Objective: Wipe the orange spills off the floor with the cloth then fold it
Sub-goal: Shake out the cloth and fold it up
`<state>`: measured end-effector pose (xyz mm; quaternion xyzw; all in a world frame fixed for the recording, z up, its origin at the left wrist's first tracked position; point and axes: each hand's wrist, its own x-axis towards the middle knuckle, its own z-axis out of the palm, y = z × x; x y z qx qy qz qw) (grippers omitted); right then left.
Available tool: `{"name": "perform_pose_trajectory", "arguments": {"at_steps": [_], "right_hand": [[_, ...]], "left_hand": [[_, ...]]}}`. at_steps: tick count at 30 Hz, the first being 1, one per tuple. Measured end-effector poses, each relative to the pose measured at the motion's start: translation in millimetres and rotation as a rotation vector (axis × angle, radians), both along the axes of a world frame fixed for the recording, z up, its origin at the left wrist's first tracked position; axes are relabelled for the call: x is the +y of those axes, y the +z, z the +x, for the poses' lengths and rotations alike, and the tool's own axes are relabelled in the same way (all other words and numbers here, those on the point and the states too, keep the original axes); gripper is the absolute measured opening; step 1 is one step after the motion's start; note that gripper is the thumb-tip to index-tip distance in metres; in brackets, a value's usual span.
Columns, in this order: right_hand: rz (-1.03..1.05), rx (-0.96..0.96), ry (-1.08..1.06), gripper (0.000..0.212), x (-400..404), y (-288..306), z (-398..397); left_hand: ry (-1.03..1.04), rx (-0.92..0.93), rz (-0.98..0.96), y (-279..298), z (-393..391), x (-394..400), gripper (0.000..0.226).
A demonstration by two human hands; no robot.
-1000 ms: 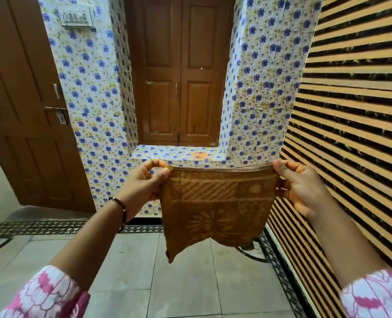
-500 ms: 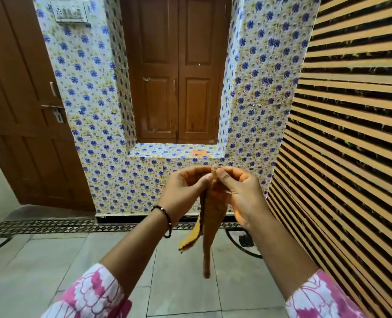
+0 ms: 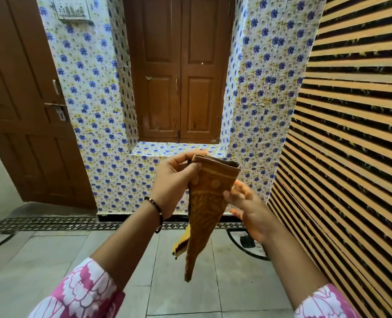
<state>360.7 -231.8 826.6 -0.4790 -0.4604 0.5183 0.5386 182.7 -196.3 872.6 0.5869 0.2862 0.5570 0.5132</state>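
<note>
A brown-orange patterned cloth (image 3: 207, 203) hangs folded in the air in front of me, narrowing to a point near the floor. My left hand (image 3: 175, 182) pinches its folded top edge between thumb and fingers. My right hand (image 3: 247, 212) is blurred, lower and to the right of the cloth, fingers spread and open, its fingertips at the cloth's right side. The grey tiled floor (image 3: 121, 260) lies below; no orange spill shows on it.
A blue-flowered tiled wall (image 3: 94, 111) with a ledge (image 3: 163, 149) and brown shutters (image 3: 181, 72) faces me. A brown door (image 3: 23, 106) stands left, a striped wall (image 3: 350, 134) right. A dark patterned border (image 3: 52, 223) and a floor drain (image 3: 247, 242) lie below.
The cloth was stretched wide between both hands, then the hands met and folded it in half. Now the right hand has let go and dropped lower, while the left keeps the top edge.
</note>
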Motion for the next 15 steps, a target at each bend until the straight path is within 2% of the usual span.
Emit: {"name": "perform_pose_trajectory", "arguments": {"at_steps": [3, 5, 7, 10, 11, 13, 15], "right_hand": [[-0.014, 0.042, 0.299, 0.076, -2, -11, 0], [0.010, 0.044, 0.342, 0.080, 0, -12, -3], [0.025, 0.056, 0.333, 0.069, -2, -6, -8], [0.026, 0.134, 0.283, 0.043, -10, 13, -16], [0.031, 0.150, 0.260, 0.039, -11, 20, -19], [0.023, 0.155, 0.202, 0.039, -12, 33, -24], [-0.002, 0.184, 0.157, 0.035, -10, 42, -27]], "left_hand": [[-0.171, -0.035, -0.065, 10, -7, 2, 0.028], [-0.241, -0.019, -0.104, 14, -10, 5, 0.036], [-0.244, -0.033, -0.151, 15, -16, 9, 0.039], [-0.202, -0.079, -0.246, 12, -24, 16, 0.021], [-0.169, -0.051, -0.319, 9, -25, 17, 0.023], [-0.151, 0.038, -0.515, 0, -26, 14, 0.051], [-0.264, 0.083, -0.649, -14, -25, 6, 0.074]]}}
